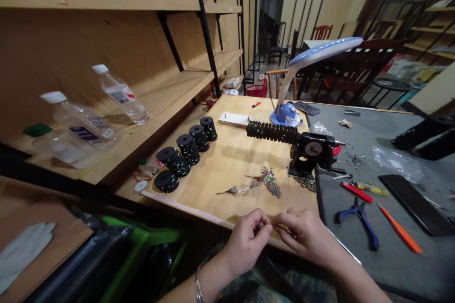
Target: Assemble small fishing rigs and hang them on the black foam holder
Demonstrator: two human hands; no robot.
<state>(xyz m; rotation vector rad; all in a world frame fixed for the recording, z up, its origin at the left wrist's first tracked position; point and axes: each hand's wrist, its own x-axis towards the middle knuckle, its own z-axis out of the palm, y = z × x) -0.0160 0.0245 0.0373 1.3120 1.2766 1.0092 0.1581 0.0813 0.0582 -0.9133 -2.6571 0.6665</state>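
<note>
My left hand (249,241) and my right hand (305,234) meet over the front edge of the wooden table (199,177). The fingers of both are pinched, fingertips nearly touching. Whatever they hold is too small or hidden to make out. Just beyond them lie a heap of colourful beads (268,175), a pile of small grey metal pieces (273,190) and thin wispy bundles (241,190). Behind these stands a black hand-cranked winder (309,149), carrying a row of black foam spools (272,132) on its shaft.
Several black spools wound with line (183,149) stand at the left. A blue lamp (284,113) rises behind the winder. On the grey mat at right lie blue-handled pliers (359,220), an orange tool (400,228) and a dark phone-like slab (415,203). Bottles (122,97) occupy the left shelf.
</note>
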